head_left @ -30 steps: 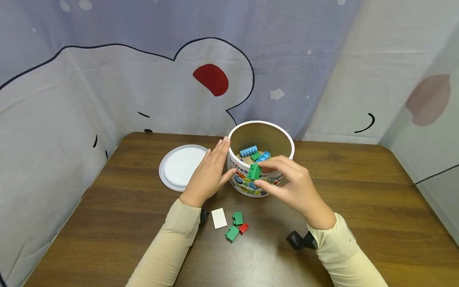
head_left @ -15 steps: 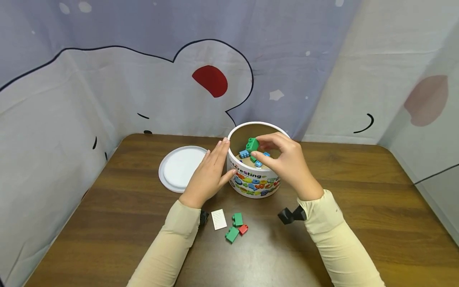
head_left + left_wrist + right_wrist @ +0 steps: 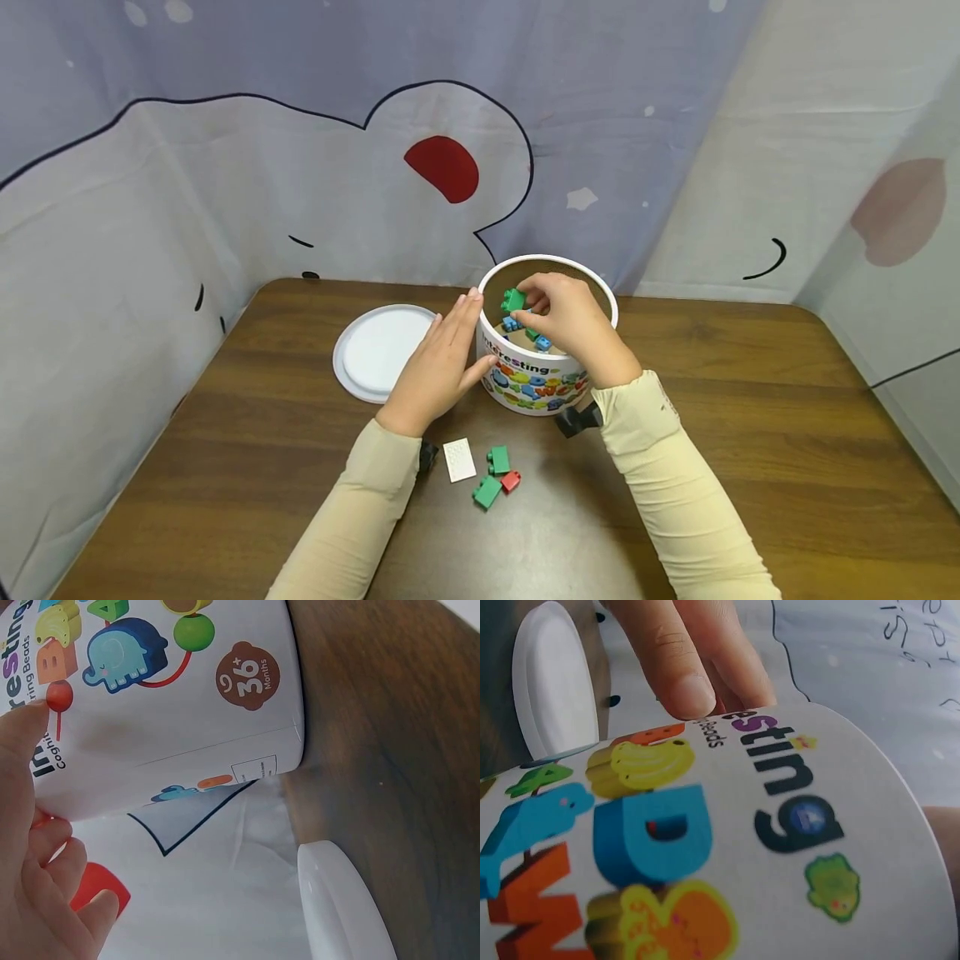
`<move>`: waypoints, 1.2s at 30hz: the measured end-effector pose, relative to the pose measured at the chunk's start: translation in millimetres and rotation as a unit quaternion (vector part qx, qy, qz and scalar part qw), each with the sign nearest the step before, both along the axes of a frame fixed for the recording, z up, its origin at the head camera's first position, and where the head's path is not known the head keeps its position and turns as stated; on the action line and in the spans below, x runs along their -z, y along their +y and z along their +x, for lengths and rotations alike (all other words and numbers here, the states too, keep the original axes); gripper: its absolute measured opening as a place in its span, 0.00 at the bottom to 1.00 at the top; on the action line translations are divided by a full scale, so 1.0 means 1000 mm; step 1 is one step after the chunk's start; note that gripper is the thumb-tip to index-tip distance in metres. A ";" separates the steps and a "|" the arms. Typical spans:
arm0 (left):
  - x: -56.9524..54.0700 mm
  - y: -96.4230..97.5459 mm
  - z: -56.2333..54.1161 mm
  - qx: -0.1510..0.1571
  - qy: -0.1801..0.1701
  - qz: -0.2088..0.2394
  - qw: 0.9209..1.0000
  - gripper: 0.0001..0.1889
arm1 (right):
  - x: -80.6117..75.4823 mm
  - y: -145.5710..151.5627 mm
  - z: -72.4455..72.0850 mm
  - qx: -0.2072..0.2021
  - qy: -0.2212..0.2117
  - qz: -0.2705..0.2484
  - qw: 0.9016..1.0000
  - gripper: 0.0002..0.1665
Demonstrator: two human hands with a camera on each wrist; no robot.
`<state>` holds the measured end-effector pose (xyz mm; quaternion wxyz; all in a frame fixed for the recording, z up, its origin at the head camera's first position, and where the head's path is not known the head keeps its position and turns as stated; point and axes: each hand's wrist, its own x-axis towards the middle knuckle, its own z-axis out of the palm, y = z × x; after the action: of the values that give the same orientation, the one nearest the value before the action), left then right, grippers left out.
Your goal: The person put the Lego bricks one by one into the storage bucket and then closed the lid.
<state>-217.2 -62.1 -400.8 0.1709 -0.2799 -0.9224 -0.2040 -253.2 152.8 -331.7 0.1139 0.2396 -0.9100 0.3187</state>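
Note:
A white bucket (image 3: 540, 392) with colourful prints stands upright at the back of the table. My left hand (image 3: 438, 371) lies along its left side, fingers straight and fingertips at the rim. The left wrist view shows the thumb against the printed wall of the bucket (image 3: 187, 720). Between thumb and fingers my right hand (image 3: 577, 325) pinches a green toy building block (image 3: 512, 301), inside the bucket's mouth. Below it, blue blocks (image 3: 543, 342) and a green one lie on the bucket's floor. In the right wrist view the bucket wall hides the pinched block.
The white round lid (image 3: 378, 350) lies left of the bucket. Nearer the person are a white studded plate (image 3: 459, 460), two green blocks (image 3: 487, 492) and a small red block (image 3: 511, 481) on the wooden table (image 3: 262, 467). A printed cloth (image 3: 337, 183) hangs behind.
My right hand has carried the green block from in front of the bucket, over the rim, and into its mouth, moving left and away. My left hand has stayed at the bucket's side.

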 end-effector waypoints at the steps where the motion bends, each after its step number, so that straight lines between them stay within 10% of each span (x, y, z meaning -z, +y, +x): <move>1: 0.000 0.000 0.000 0.000 0.000 0.000 1.000 0.44 | 0.000 -0.001 -0.001 0.000 -0.011 0.006 1.000 0.20; 23: 0.000 0.000 0.001 -0.007 -0.009 0.003 1.000 0.44 | 0.006 0.010 0.026 -0.046 0.184 -0.111 0.976 0.04; 36: 0.001 0.003 -0.002 -0.003 0.008 0.004 1.000 0.45 | 0.001 0.013 0.074 -0.182 0.179 -0.097 0.962 0.08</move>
<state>-219.4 -59.5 -401.9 0.1800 -0.2780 -0.9211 -0.2045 -179.7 166.2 -332.3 0.2375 0.4425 -0.7802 0.3729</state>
